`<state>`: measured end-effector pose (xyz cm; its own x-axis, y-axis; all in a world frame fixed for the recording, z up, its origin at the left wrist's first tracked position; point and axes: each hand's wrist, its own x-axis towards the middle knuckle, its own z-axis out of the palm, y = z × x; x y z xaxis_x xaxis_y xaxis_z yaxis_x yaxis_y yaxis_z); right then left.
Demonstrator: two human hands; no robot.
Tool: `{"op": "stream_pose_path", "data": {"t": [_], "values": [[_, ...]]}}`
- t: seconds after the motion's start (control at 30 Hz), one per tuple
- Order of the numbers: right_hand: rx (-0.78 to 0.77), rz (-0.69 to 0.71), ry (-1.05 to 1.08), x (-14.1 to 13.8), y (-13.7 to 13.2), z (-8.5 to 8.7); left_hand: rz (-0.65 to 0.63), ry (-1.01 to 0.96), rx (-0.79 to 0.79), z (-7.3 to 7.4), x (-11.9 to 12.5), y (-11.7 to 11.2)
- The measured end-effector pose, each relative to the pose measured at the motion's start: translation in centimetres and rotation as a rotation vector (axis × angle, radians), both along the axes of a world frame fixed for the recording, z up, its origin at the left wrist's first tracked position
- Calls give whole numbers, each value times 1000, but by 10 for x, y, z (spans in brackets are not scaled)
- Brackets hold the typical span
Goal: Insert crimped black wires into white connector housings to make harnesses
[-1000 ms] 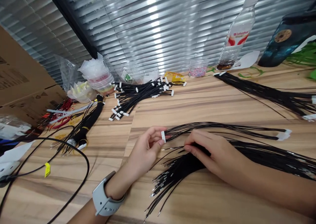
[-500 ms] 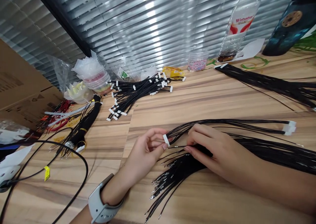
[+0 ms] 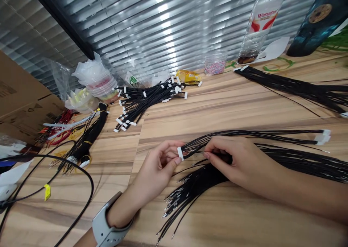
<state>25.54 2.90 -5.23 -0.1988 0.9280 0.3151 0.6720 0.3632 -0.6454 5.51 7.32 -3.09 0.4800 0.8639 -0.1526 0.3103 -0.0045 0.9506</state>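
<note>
Head view: both hands over black wires (image 3: 198, 183).
Left hand (image 3: 159, 167): thumb and fingers pinching white connector (image 3: 179, 153).
Right hand (image 3: 239, 163): fingertips pressed together, pinching several wires.

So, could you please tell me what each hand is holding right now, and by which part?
The left hand pinches a white connector at the wire ends; the right hand pinches black wires partway along, near their metal-tipped ends.

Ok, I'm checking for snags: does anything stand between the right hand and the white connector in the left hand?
Only wires. Black wires fan from the white connector in the left hand across the gap to the right hand, and crimped wire ends lie just below them. Nothing else stands between.
</note>
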Motion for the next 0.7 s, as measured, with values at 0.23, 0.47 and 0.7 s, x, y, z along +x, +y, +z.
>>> {"op": "stream_pose_path", "data": {"t": [0.23,0.47,0.7], "values": [[-36,43,2,0,1,0,-32,34,43,-1,-1,-2],[-36,81,14,0,0,1,-56,55,46,-2,-2,-1],[-80,99,-55,0,2,1,-101,72,95,-3,-2,-1]]}}
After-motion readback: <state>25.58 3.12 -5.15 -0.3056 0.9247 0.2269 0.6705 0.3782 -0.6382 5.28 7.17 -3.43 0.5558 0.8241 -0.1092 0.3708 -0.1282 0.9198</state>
